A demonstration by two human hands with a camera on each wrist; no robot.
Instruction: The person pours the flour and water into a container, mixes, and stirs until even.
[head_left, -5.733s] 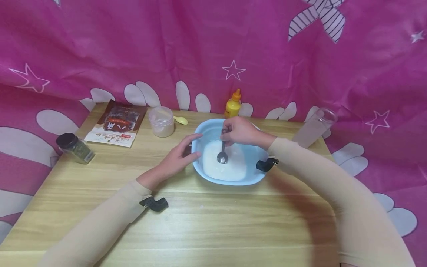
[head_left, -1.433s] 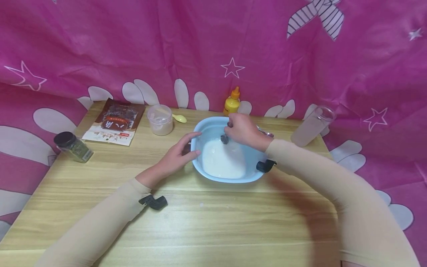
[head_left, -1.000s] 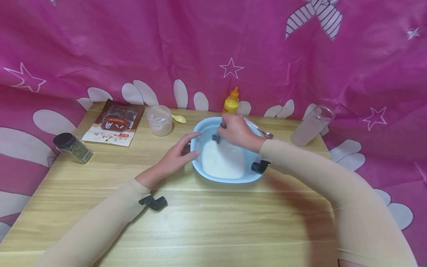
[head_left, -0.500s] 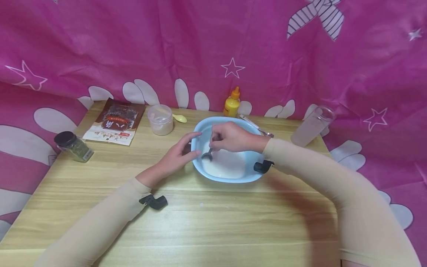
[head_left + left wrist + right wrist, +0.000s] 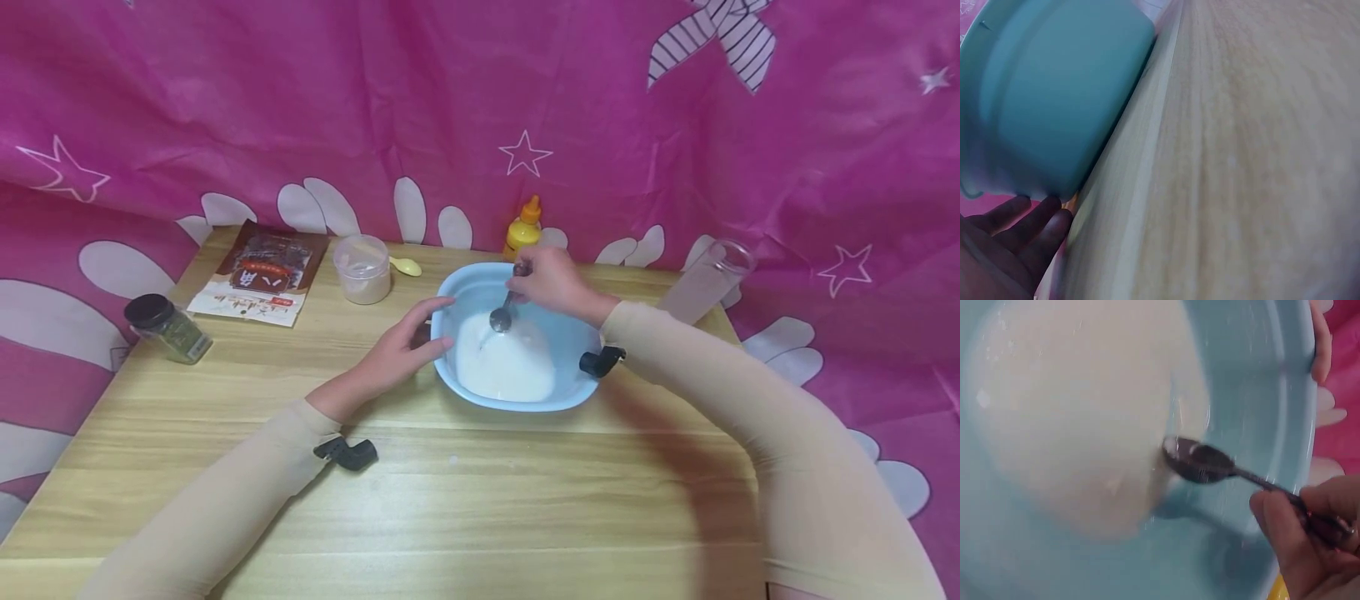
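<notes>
A light blue plastic basin [image 5: 517,406] stands on the table with a smooth white mixture [image 5: 506,367] spread over its bottom. My right hand [image 5: 555,287] pinches the handle of a small dark metal spoon [image 5: 501,320] inside it. In the right wrist view the bowl of the spoon [image 5: 1197,462] is at the edge of the white pool, with a shadow beside it. My left hand [image 5: 393,354] holds the basin's left rim, thumb and forefinger over the edge. Its other fingers [image 5: 1035,225] touch the outer wall in the left wrist view.
Along the back stand a yellow squeeze bottle [image 5: 522,233], a clear tub [image 5: 363,271] and a yellow plastic spoon [image 5: 406,267]. Left lie a brown-and-white packet [image 5: 262,275] and a black-lidded jar [image 5: 168,329]. A tall clear cup [image 5: 705,283] stands right, partly behind my right sleeve.
The right hand has swept the spoon from the basin's left side to the back and right. My forearm now covers the silver spoon behind the basin. The left hand stays put.
</notes>
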